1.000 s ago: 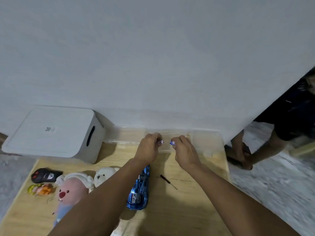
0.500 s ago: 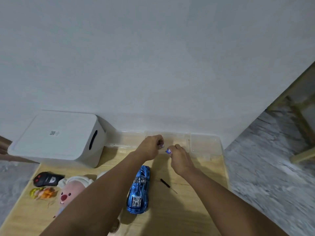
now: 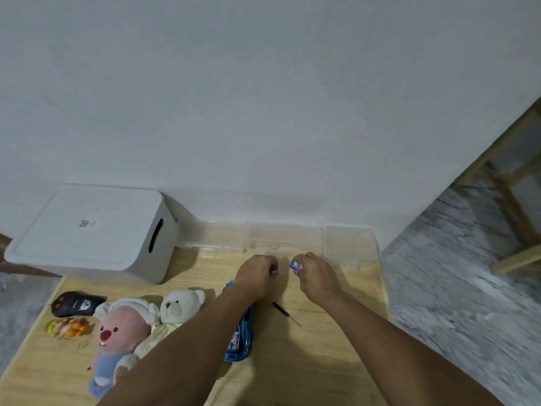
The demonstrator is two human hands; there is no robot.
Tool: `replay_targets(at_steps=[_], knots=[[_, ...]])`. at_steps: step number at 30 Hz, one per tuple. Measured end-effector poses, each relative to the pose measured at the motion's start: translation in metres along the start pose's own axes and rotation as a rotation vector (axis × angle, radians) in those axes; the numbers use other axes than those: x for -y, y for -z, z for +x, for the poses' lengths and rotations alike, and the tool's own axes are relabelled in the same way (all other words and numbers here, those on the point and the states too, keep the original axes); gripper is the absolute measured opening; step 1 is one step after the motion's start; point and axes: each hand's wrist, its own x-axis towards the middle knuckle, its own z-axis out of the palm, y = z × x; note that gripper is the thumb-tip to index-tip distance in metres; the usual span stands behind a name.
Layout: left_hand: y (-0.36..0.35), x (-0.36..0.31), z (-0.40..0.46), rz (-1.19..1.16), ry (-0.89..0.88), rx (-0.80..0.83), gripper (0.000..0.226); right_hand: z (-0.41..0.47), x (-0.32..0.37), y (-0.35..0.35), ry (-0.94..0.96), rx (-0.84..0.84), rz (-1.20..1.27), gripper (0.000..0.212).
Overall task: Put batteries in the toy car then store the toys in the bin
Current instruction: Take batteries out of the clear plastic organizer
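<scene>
toy car (image 3: 240, 332): blue, glossy, lying lengthwise on the wooden table (image 3: 322, 361), partly hidden under my left forearm, just behind and below my left hand.

batteries: one small cell (image 3: 295, 265), blue, white and red, pinched at the tips of my right hand (image 3: 314, 276), fingers curled round it. a second small item (image 3: 275, 271) shows at the fingertips of my left hand (image 3: 256, 275), fingers curled tight; too little of it shows for me to tell what it is. my two hands sit near each other, not touching.

screwdriver (image 3: 285, 313): thin, black handle, flat on the table between my wrists, just beside the car.

bin (image 3: 87, 232): white, lid on, slot handle in its side, well to the left of my left hand, against the wall.

clear plastic trays (image 3: 348, 244): along the wall, just beyond my fingertips.

plush toys: white bear (image 3: 178, 306) and pink figure in a white hood (image 3: 123, 332), touching, left of my left forearm.

black remote (image 3: 74, 303): far left, ahead of a small yellow and orange toy (image 3: 66, 328).
</scene>
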Motion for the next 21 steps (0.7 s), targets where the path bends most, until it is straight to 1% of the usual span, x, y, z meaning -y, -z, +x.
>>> replay_targets(at_steps=[3,6,10,15,21], knots=[[-0.008,-0.004,-0.001,0.021,0.004,0.016,0.022,-0.005,-0.005,-0.003,-0.056,0.064,-0.066,0.02],[-0.015,-0.008,-0.002,0.012,-0.011,0.014,0.021,-0.007,-0.008,-0.006,-0.091,0.094,-0.072,0.017],[-0.02,-0.006,0.0,0.036,-0.029,-0.033,0.026,-0.005,-0.007,-0.007,-0.112,0.082,-0.013,0.015],[-0.022,-0.004,0.0,0.017,-0.035,-0.067,0.034,-0.005,-0.005,-0.007,-0.164,0.004,0.043,0.024],[-0.019,-0.003,-0.003,0.007,-0.029,-0.075,0.043,-0.006,-0.005,-0.008,-0.164,-0.009,0.037,0.029]])
